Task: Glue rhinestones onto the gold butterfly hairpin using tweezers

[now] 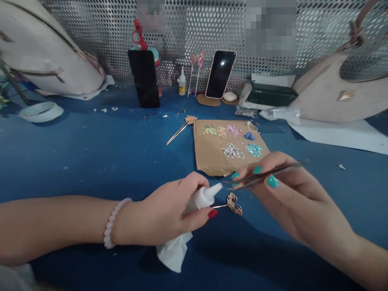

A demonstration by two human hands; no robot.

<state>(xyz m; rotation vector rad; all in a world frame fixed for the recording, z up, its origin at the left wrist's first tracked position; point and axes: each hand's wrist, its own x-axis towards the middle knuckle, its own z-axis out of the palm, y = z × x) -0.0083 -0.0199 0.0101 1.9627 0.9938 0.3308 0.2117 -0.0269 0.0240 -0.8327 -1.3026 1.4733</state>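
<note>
My left hand is closed around a white glue bottle, its nozzle pointing up and right. A gold hairpin with an openwork head sticks out past the same hand's thumb, its stem partly hidden by the fingers. Below the palm hangs a crumpled white tissue. My right hand pinches dark metal tweezers, whose tips are close to the nozzle; whether they hold anything is too small to tell. Behind both hands lies a cardboard sheet with small piles of coloured rhinestones.
Another gold hairpin lies left of the cardboard. Two phones, a black one and a white-edged one, stand at the back with a small glue bottle between them. Bags flank the blue table; a tape roll lies left.
</note>
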